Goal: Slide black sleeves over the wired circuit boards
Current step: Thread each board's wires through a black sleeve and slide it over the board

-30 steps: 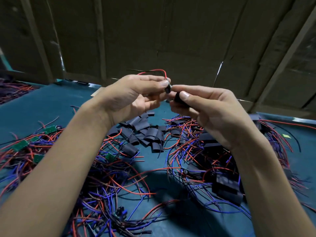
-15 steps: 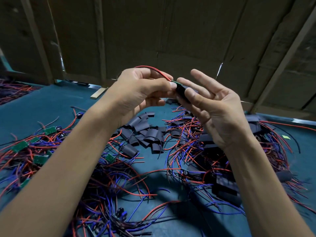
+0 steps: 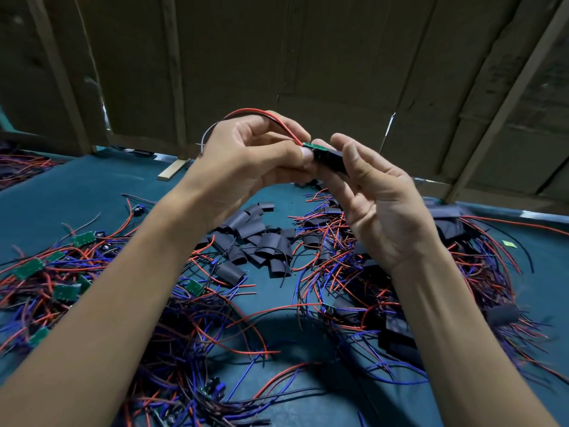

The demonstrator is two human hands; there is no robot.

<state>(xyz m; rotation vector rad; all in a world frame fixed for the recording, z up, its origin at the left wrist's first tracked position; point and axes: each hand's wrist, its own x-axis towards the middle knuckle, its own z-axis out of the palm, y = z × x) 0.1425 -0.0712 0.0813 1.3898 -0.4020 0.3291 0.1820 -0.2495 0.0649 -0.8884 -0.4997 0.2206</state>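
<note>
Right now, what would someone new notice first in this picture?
Two bare hands raised mid-frame: the left hand pinches a green circuit board with red wire, feeding it into a black sleeve held by the right hand. Below, tangled red and blue wires cover the teal table, with loose black sleeves piled centrally.

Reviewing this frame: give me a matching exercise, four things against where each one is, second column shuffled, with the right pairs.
Things:
1. black sleeve
2. loose sleeve pile
3. bare green boards
4. wooden strip

Places:
A. far table edge, left of the hands
B. left on the table, among wires
C. pinched in the right hand, the left hand feeding a board into it
D. table centre, below the hands

Pairs: 1-C, 2-D, 3-B, 4-A
</note>
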